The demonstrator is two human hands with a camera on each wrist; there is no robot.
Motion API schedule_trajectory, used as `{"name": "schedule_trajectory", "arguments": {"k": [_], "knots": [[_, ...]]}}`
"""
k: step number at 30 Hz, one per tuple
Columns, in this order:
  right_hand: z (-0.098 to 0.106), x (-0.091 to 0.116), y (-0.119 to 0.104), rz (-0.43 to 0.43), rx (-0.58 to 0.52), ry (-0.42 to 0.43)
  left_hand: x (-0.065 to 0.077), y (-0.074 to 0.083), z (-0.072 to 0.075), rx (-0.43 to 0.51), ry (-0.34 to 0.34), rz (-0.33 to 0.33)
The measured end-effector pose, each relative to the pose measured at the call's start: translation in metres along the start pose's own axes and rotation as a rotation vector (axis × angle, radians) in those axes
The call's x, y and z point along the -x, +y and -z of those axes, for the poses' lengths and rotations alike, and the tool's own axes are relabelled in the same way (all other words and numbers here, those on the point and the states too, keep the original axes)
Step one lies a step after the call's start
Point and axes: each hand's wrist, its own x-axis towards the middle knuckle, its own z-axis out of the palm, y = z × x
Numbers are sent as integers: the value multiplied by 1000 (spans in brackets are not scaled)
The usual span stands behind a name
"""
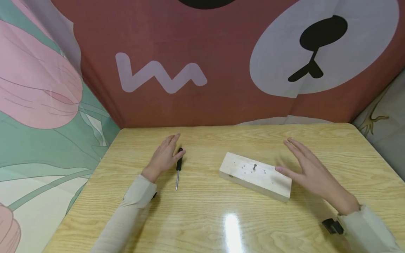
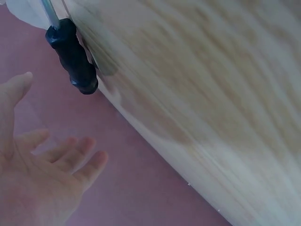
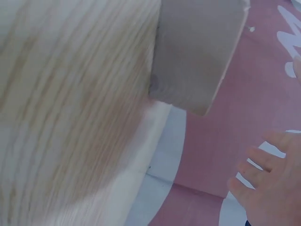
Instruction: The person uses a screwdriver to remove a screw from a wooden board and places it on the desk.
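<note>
A screwdriver (image 1: 179, 164) with a black handle and metal shaft lies on the table, its tip toward the near edge. Beside its handle hovers my left hand (image 1: 162, 156), fingers extended and holding nothing; in the left wrist view that hand (image 2: 44, 174) is apart from the black handle (image 2: 75, 61). A pale wooden block (image 1: 243, 177) lies slantwise right of centre, with several small holes in its top. One screw (image 1: 254, 167) stands up from it. Over the block's right end is my right hand (image 1: 311, 172), fingers spread, nothing held. The right wrist view shows the block's end (image 3: 193, 56).
The wood-grain table (image 1: 202, 214) carries the block and the screwdriver. Behind it hangs a red-brown printed cloth (image 1: 221, 102), and a flowered cloth (image 1: 38, 151) hangs at the left. Dark bands (image 1: 333, 226) show at the wrists.
</note>
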Motion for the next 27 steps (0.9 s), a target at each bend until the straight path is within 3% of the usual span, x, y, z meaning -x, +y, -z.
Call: {"name": "schedule_trajectory", "arguments": {"k": [10,16,27], "knots": [[-1,13,-5,20,-75,-96,2,0,1,43,-67,-9],[-1,20,-6,-21,-110,-134,2,-1,-2,76,-106,5],[-8,27,-3,-36,-104,-168,2,-5,-4,129,-147,24]]}}
